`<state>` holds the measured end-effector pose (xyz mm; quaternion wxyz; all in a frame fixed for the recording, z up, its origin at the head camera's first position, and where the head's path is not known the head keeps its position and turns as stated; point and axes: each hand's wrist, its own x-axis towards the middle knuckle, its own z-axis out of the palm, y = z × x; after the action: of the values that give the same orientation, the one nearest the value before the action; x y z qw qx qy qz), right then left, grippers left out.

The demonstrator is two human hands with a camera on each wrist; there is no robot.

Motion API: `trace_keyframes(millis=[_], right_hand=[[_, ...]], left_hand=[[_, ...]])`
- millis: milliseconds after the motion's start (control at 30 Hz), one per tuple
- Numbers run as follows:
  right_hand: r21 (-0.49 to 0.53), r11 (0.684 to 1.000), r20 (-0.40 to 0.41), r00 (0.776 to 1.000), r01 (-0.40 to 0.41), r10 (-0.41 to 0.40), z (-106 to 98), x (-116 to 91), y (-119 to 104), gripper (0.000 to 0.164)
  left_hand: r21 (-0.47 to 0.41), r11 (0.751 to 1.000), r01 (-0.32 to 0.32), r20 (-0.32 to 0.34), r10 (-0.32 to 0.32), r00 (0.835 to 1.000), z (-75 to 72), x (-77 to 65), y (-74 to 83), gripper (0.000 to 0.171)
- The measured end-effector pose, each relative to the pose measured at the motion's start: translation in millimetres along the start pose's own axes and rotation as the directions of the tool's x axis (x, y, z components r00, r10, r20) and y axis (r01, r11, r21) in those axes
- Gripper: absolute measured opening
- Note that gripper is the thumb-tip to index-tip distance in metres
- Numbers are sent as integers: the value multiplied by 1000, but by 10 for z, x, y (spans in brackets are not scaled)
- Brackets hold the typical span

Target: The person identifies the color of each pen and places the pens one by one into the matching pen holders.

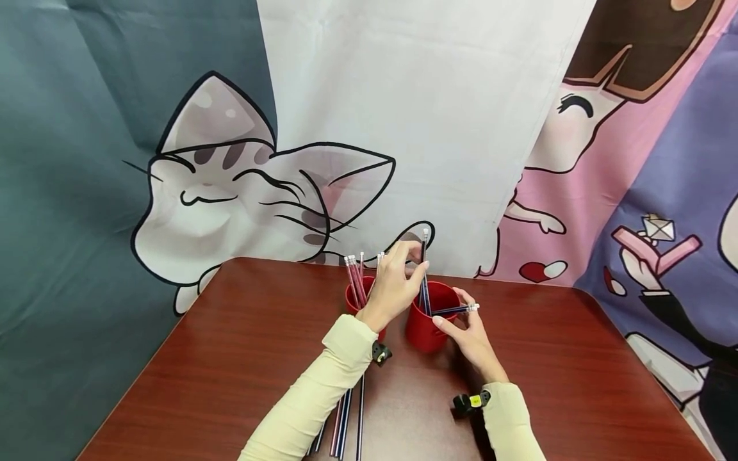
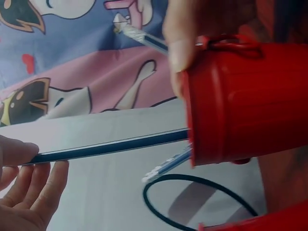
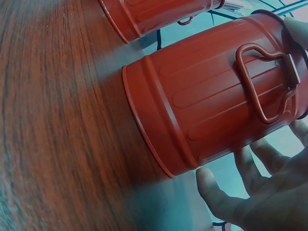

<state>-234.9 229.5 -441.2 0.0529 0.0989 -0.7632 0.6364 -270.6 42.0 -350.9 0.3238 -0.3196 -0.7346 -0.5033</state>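
Note:
My left hand [image 1: 394, 282] pinches a dark blue pencil [image 2: 110, 146] near its upper end, thumb against fingers. The pencil's lower part is inside the right-hand red bucket [image 1: 425, 331]. Around that bucket's side and rim, my right hand [image 1: 473, 339] holds it; in the right wrist view the fingers [image 3: 248, 168] curve about the side by the wire handle [image 3: 250, 89]. Two more dark pencils with white ends stand in the bucket, one leaning out to the right [image 1: 455, 310]. The bucket's inside bottom is hidden.
A second red bucket [image 1: 350, 299] stands just left, partly behind the left hand, with several pink pencils [image 1: 356, 282] in it. Several loose pencils [image 1: 346, 416] lie on the brown table [image 1: 230, 384] beside the left sleeve. A printed cloth [image 1: 432, 96] hangs behind the table.

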Motion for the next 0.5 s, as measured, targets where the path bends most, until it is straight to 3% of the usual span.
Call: trace_keyframes(millis=[333, 500], right_hand=[[19, 1000, -14, 1000, 15, -15, 1, 4, 4, 70], [26, 999, -14, 999, 37, -37, -8, 22, 16, 70]], left_hand=[[-12, 999, 39, 91, -38, 995, 110, -189, -96, 24], [0, 996, 94, 133, -94, 987, 157, -313, -174, 23]])
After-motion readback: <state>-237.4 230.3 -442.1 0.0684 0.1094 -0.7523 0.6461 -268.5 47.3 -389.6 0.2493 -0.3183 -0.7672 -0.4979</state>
